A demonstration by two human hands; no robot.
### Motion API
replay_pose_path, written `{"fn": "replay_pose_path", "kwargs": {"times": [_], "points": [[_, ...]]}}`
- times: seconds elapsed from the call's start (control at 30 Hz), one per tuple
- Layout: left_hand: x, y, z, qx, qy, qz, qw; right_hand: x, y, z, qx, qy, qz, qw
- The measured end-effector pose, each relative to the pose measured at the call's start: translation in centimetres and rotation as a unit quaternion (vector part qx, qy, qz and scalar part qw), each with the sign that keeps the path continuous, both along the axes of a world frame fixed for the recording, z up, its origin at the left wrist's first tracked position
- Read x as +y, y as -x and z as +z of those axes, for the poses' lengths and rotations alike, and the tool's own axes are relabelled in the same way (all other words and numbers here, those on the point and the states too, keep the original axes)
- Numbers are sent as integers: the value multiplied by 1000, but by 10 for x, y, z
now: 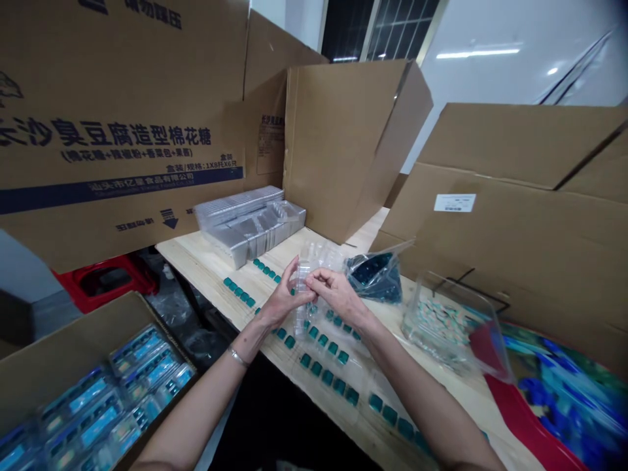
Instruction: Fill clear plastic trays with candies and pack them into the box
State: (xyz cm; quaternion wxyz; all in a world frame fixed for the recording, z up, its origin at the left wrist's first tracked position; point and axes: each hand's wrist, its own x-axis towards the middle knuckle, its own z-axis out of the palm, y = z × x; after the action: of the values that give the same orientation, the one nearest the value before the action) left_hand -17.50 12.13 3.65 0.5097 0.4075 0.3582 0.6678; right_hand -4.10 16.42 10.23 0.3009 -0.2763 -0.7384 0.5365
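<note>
Since the clear plastic tray (318,256) stands on edge, the left hand (284,294) and right hand (336,294) steady it, fingers closed in a pinch

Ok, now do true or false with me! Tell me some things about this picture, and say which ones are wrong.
1. The left hand has a bracelet on its wrist. True.
2. The right hand and the left hand both touch a clear plastic tray. True.
3. The small teal pieces are piled inside a bag. False: they lie in rows on the wooden table.
4. The cardboard box at the lower left is empty. False: it holds packs with blue labels.
5. A stack of clear trays sits on the table. True.
</note>
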Motion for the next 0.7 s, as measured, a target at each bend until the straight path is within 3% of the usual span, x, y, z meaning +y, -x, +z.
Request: {"fn": "replay_pose_path", "kwargs": {"times": [0.13, 0.37, 0.47, 0.53, 0.57, 0.63, 0.7], "points": [[-2, 9, -4, 21, 4, -12, 1000, 22, -4, -9, 40, 2, -24, 999], [4, 53, -4, 100, 32, 71, 992, 123, -43, 7, -11, -58, -205, 977], [5, 73, -4, 130, 20, 94, 987, 128, -46, -1, -25, -118, -245, 962], [5, 90, -2, 158, 11, 148, 976, 110, -39, -17, -32, -174, -205, 963], [5, 101, 0, 173, 7, 185, 967, 98, -36, -28, -64, -250, -144, 955], [7, 129, 6, 204, 0, 267, 942, 78, -31, -52, -157, -359, 27, 920], [11, 163, 17, 241, -6, 343, 908, 71, -28, -75, -239, -422, 96, 869]]}}
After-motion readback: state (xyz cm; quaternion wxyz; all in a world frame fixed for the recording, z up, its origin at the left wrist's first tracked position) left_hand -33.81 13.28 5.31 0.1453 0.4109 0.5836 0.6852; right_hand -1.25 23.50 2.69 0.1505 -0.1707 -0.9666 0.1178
